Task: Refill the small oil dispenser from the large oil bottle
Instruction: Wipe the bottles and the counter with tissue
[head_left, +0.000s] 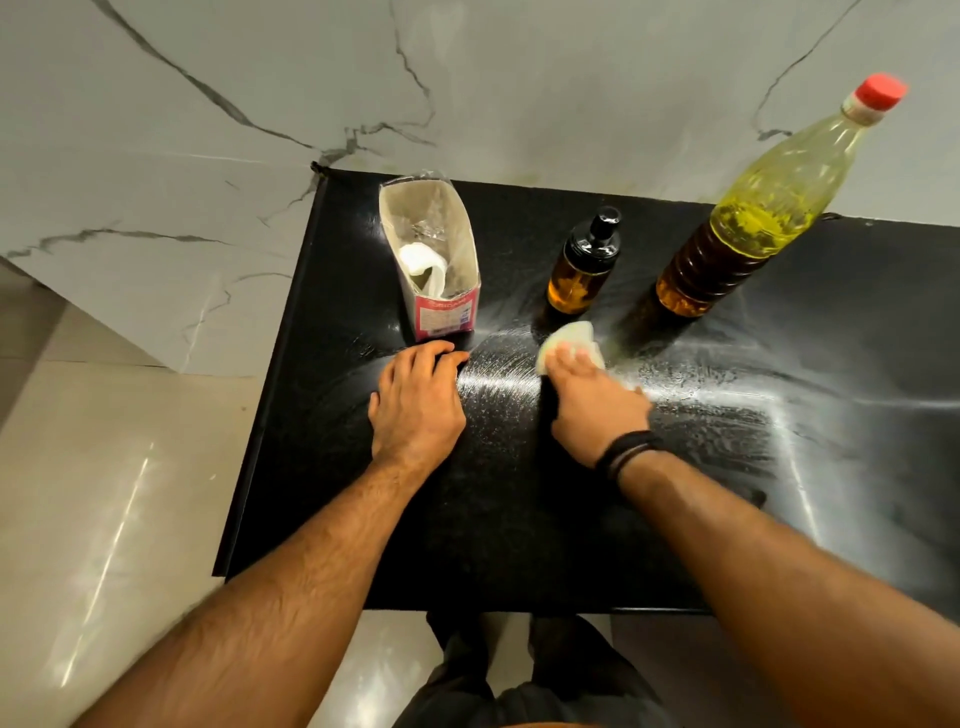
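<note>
Right hand (592, 400) presses a pale cloth (569, 345) flat on the black countertop (519, 519), fingers covering most of it, so whether they curl round it is unclear. Left hand (418, 402) rests loosely curved, holding nothing. The open tissue box (431, 260) carries blurred, unreadable print. Small oil dispenser (584, 265) stands capped at the far side, large oil bottle (753, 218) just right, red cap on.

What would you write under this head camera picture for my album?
Right hand wipes the black counter with a tissue, left hand resting flat, before the capped oil dispenser and large bottle.
</note>
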